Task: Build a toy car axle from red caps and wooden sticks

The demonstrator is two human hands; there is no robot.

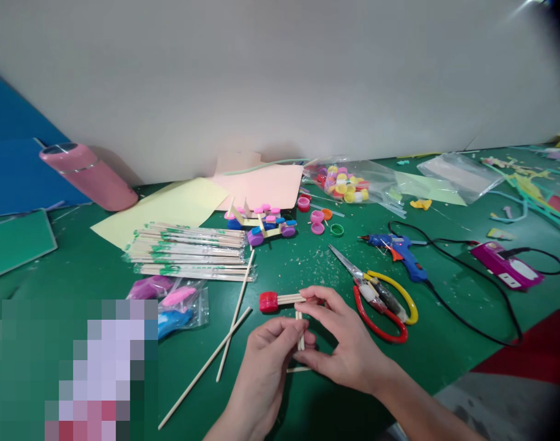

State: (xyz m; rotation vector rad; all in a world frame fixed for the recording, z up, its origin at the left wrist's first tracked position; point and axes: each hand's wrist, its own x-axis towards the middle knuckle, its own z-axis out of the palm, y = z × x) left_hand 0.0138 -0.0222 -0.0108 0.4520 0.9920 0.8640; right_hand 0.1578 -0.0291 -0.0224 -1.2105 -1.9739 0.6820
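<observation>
My left hand (275, 346) is closed, pinching a small upright bundle of short wooden sticks (300, 334) between thumb and fingers. My right hand (341, 337) curves around the same bundle, with a fingertip at its top and the thumb near its bottom. Just beyond my fingers, red bottle caps (268, 301) sit on the end of a row of sticks (289, 299); its right end is hidden behind my right hand. Below, a short piece of stick (298, 369) lies on the green table. Two long chopsticks (206, 367) cross to the left of my left hand.
Scissors (376, 300), a blue glue gun (399, 251) and its black cable lie to the right, near a purple power strip (507, 266). Wrapped chopsticks (192, 251), small cap-wheeled models (270, 229) and a bag of caps (344, 182) are further back. A pink bottle (91, 177) leans at left.
</observation>
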